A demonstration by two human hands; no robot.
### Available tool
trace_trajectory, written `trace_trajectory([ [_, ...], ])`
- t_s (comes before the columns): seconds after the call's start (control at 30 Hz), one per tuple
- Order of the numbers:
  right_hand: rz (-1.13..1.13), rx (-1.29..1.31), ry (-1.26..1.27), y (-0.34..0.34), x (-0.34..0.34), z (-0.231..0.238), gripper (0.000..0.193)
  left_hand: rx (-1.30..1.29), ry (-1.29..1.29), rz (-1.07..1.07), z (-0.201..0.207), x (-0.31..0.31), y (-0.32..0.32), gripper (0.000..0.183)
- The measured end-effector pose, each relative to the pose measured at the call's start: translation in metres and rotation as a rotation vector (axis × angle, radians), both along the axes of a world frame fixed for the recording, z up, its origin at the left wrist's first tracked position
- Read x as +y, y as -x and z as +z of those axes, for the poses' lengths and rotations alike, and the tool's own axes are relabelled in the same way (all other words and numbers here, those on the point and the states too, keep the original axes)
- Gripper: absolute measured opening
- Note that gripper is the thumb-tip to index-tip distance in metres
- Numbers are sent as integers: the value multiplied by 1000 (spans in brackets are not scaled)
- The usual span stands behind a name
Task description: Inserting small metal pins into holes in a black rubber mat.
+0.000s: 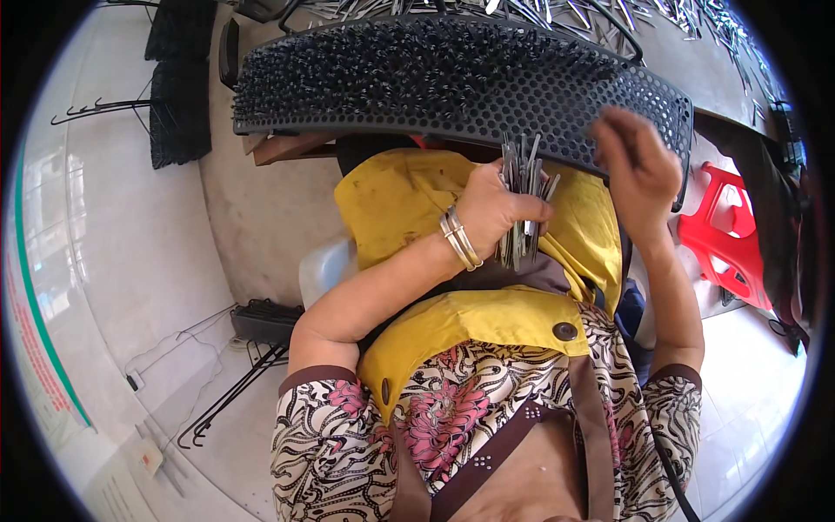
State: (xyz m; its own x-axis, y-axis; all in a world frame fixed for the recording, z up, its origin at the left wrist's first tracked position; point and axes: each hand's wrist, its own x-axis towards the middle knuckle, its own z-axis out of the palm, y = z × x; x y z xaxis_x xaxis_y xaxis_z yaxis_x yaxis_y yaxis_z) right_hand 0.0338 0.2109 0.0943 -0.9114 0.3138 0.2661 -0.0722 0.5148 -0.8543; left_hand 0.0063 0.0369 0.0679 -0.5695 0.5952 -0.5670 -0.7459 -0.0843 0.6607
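My left hand (494, 207) sat just nearside of the long black perforated plastic rack (541, 97), its grip closed round a bundle of thin silvery metal strips (524, 170)! My right hand (644, 170) blurred, half-curled, near the rack's right end; holding anything? I couldn't tell. Dark upright pieces (348, 74) crowded the rack's left and middle: over half done, I judged, right-end holes left.
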Motion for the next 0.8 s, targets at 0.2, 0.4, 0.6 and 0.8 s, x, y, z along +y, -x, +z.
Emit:
trace_trajectory([
  [0.2, -105, 323, -127, 46, 8, -9, 14, -63, -72, 21, 0, 4, -4, 30],
  [0.4, -66, 434, -381, 70, 9, -21, 16, -89, -23, 17, 4, 5, -2, 30],
  [0.6, 100, 528, -564, 77, 16, -8, 16, -85, -64, 29, 6, 6, -3, 29],
  [0.8, 113, 375, -561, 71, 17, -16, 16, -60, -93, -11, 6, 3, -2, 30],
])
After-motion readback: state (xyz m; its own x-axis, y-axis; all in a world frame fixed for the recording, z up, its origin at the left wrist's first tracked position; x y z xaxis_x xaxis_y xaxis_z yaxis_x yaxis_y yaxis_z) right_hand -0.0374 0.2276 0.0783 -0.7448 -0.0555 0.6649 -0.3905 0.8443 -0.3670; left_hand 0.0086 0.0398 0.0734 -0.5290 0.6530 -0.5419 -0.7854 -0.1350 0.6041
